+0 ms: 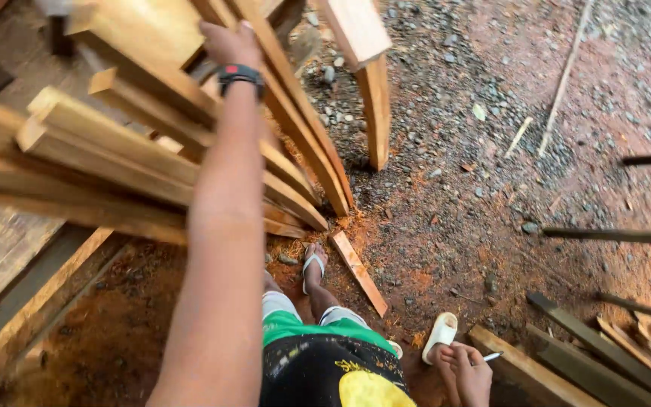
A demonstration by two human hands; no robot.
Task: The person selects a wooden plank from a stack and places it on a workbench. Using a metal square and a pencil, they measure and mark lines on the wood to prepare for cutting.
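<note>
The left hand (227,41) is gripping a timber plank (295,128), fingertips hidden; the right hand (467,371) is pinching a white pen (492,356), mostly concealed.

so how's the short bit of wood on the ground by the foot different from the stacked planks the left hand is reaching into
The short offcut lies alone on the sawdusty ground, flat and angled; the stacked planks are raised, piled together, their cut ends jutting out. The offcut is far shorter than the planks, which run out of view. The left hand touches the planks, not the offcut. Both are pale, sawn timber. The right hand holds a small white stick-like thing.
</note>
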